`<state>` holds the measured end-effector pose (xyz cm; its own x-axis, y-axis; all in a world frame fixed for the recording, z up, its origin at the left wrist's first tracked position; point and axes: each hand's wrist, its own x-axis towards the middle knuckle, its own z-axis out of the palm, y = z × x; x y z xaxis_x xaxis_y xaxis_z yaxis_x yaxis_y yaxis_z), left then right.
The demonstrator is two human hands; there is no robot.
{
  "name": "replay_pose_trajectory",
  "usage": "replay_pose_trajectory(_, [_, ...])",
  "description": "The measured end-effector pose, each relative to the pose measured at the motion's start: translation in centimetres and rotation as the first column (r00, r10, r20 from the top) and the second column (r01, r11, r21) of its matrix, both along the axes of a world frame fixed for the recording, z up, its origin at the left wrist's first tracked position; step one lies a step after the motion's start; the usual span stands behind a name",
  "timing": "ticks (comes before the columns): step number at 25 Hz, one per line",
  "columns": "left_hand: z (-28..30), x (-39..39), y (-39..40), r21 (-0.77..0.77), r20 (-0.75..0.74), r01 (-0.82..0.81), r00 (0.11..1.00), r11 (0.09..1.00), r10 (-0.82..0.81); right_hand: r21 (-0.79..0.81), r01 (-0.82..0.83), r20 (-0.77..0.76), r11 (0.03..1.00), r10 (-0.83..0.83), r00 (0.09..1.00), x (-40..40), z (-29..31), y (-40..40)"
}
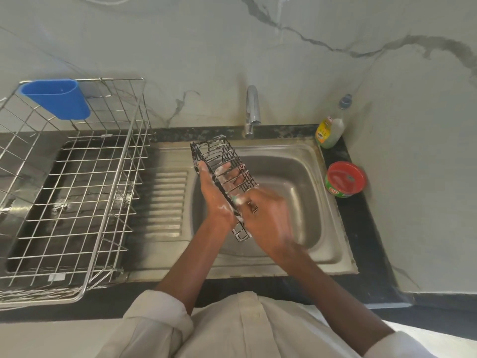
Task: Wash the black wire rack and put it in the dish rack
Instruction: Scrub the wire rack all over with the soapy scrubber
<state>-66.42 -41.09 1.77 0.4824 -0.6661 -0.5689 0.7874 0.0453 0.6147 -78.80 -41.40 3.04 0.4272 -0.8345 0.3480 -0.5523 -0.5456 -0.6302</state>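
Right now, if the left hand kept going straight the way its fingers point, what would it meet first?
The left hand already grips the rack, fingers pointing up and away toward the back of the sink. Carrying on, it would probably reach the tap first, though depth is hard to judge from this view.

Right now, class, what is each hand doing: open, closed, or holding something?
Left hand: holding the black wire rack over the sink, fingers showing through its wires.
Right hand: on the rack's near end; cannot tell whether it grips.

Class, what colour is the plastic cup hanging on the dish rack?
Blue plastic cup, clearest in the head view.
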Motion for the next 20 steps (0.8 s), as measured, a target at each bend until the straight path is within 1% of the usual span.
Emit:
replay_pose_trajectory(1, [0.2, 0.2, -0.1, 0.007, 0.006, -0.001, 1.000, 1.000, 0.001, 0.017, -0.038, 0.006, 0.999, 0.038, 0.999, 0.5, 0.0, -0.2])
replay_pose_trajectory(2, [0.3, 0.3, -0.3, 0.012, 0.014, 0.015, 1.000, 1.000, -0.016, 0.045, 0.011, 0.025, 0.999, -0.013, 1.000, 1.0, 0.1, -1.2])
replay_pose_trajectory(4, [0.4, 0.5, -0.4, 0.003, 0.034, 0.038, 0.999, 0.999, -0.038, 0.101, 0.210, 0.042, 0.973, -0.215, 0.976, 1.5, 0.4, -3.5])
replay_pose_trajectory(5, [0.5, 0.5, -0.5, -0.016, 0.038, 0.048, 0.998, 0.999, -0.047, 0.107, 0.223, 0.051, 0.969, -0.229, 0.972, 1.8, 0.6, -3.9])
replay_pose_trajectory(7, [0.4, 0.5, -0.6, -0.075, 0.049, 0.080, 0.996, 0.994, -0.077, 0.079, 0.060, 0.078, 0.995, -0.066, 0.995, 2.8, 1.0, -2.9])
replay_pose_trajectory(8, [0.4, 0.5, -0.6, -0.106, 0.043, 0.100, 0.994, 0.989, -0.096, 0.073, 0.009, 0.082, 0.997, -0.015, 0.996, 3.0, 1.3, -2.3])
replay_pose_trajectory(9, [0.4, 0.5, -0.5, -0.114, 0.040, 0.124, 0.992, 0.986, -0.120, 0.086, 0.042, 0.102, 0.995, -0.050, 0.993, 3.1, 1.5, -2.6])
replay_pose_trajectory(11, [0.2, 0.2, -0.6, -0.118, 0.032, 0.165, 0.986, 0.979, -0.162, 0.153, 0.184, 0.153, 0.971, -0.207, 0.966, 2.9, 1.8, -4.3])
replay_pose_trajectory(12, [-0.1, 0.1, -0.7, -0.152, 0.015, 0.184, 0.983, 0.971, -0.184, 0.160, 0.164, 0.160, 0.973, -0.190, 0.969, 2.9, 1.8, -4.5])
replay_pose_trajectory(14, [-0.3, 0.0, -0.9, -0.246, -0.010, 0.174, 0.983, 0.954, -0.182, 0.100, -0.024, 0.156, 0.995, 0.008, 0.988, 3.1, 2.0, -3.4])
replay_pose_trajectory(15, [-0.3, 0.0, -0.9, -0.265, -0.011, 0.175, 0.983, 0.948, -0.184, 0.069, -0.086, 0.140, 0.994, 0.076, 0.987, 2.8, 2.0, -2.9])
replay_pose_trajectory(16, [-0.3, 0.0, -0.9, -0.243, -0.005, 0.183, 0.982, 0.953, -0.190, 0.060, -0.082, 0.118, 0.995, 0.075, 0.990, 2.3, 1.9, -3.2])
replay_pose_trajectory(18, [-0.1, -0.2, -0.7, -0.172, 0.005, 0.200, 0.979, 0.965, -0.202, 0.097, 0.067, 0.044, 0.993, -0.071, 0.997, 1.1, 1.6, -4.0])
replay_pose_trajectory(19, [-0.1, -0.2, -0.7, -0.148, 0.014, 0.192, 0.981, 0.970, -0.192, 0.104, 0.089, 0.005, 0.991, -0.090, 0.996, 0.9, 1.6, -3.9])
replay_pose_trajectory(20, [-0.1, -0.3, -0.7, -0.149, 0.014, 0.175, 0.984, 0.973, -0.175, 0.089, 0.036, -0.019, 0.995, -0.035, 0.999, 0.8, 1.5, -3.3])
